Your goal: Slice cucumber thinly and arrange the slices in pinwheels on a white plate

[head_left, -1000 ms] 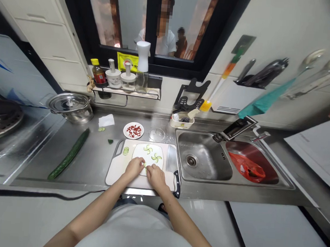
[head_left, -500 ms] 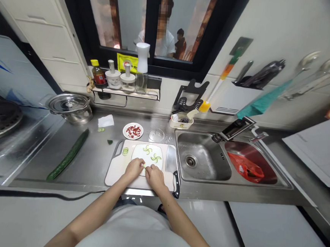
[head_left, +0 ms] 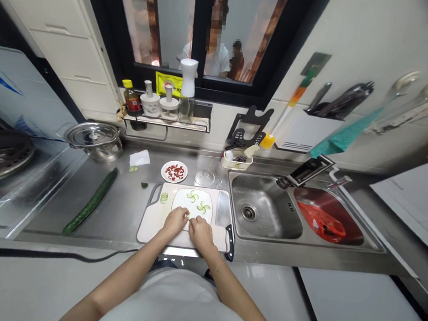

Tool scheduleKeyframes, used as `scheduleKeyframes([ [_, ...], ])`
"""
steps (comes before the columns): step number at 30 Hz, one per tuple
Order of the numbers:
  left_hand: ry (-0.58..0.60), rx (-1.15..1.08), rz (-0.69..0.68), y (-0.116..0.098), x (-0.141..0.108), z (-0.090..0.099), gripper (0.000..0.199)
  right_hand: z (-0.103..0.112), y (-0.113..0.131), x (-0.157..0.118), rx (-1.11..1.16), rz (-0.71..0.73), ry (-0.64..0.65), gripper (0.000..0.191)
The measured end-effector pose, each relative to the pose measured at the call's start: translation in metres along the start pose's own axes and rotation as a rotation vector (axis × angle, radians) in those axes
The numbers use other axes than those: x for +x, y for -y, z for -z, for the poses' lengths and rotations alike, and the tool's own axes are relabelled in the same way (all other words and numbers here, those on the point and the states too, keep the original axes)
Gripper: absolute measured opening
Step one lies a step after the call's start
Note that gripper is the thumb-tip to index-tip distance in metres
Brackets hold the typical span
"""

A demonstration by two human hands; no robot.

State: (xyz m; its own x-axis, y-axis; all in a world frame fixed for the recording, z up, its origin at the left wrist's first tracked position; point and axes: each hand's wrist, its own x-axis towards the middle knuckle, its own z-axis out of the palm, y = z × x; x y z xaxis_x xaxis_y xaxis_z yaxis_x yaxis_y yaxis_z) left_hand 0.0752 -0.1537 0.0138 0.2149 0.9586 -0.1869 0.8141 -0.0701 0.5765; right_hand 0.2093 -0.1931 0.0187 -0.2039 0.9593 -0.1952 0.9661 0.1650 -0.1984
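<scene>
Over the near part of a white plate (head_left: 181, 202), my left hand (head_left: 175, 221) and my right hand (head_left: 201, 232) meet with fingertips closed. Between them shows a small pale-green cucumber slice (head_left: 188, 218), mostly covered by the fingers. Two pinwheel shapes of thin cucumber pieces (head_left: 192, 196) lie on the plate beyond my hands. The plate rests on a light cutting board (head_left: 151, 230). A short stack of cucumber slices (head_left: 164, 197) sits on the board's left side. Along its right side lies a kitchen knife (head_left: 224, 208) with a black handle pointing towards me.
A whole cucumber (head_left: 91, 201) lies on the steel counter at left, near a lidded pot (head_left: 95, 140). Behind the board stands a small plate (head_left: 164, 176) of red bits. To the right is a double sink (head_left: 263, 233) with a red bag (head_left: 320, 223) in its far basin.
The whole view has shifted slightly, so everything appears a little further right. My hands stay together over the plate, with only slight finger movement around the cucumber slice.
</scene>
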Motion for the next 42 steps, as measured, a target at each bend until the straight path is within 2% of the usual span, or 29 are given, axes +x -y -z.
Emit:
scheduleKeyframes([
  [7,-0.071,-0.084,-0.007,0.003,-0.003,0.004,0.024,0.003,0.0,-0.001,0.05,-0.011,-0.021,0.023],
  [12,-0.201,-0.121,0.031,0.02,-0.005,0.012,0.022,0.004,-0.004,-0.003,0.14,-0.023,-0.076,0.025],
  [15,-0.269,-0.098,0.121,0.04,-0.003,0.019,0.021,0.003,-0.007,-0.004,0.191,-0.032,-0.101,0.028],
  [19,-0.345,-0.052,0.307,0.073,0.006,0.028,0.023,0.004,-0.009,-0.004,0.244,-0.043,-0.121,0.032],
  [22,-0.341,-0.007,0.41,0.087,0.014,0.032,0.028,0.006,-0.01,-0.005,0.254,-0.057,-0.129,0.033],
  [28,-0.294,0.068,0.429,0.085,0.025,0.034,0.031,0.011,-0.008,-0.007,0.274,-0.043,-0.163,0.033],
  [37,-0.328,0.012,0.442,0.085,0.032,0.028,0.023,0.014,-0.014,-0.008,0.321,-0.04,-0.207,0.033],
  [42,-0.335,0.032,0.481,0.086,0.033,0.028,0.026,0.015,-0.016,-0.009,0.331,-0.045,-0.208,0.033],
])
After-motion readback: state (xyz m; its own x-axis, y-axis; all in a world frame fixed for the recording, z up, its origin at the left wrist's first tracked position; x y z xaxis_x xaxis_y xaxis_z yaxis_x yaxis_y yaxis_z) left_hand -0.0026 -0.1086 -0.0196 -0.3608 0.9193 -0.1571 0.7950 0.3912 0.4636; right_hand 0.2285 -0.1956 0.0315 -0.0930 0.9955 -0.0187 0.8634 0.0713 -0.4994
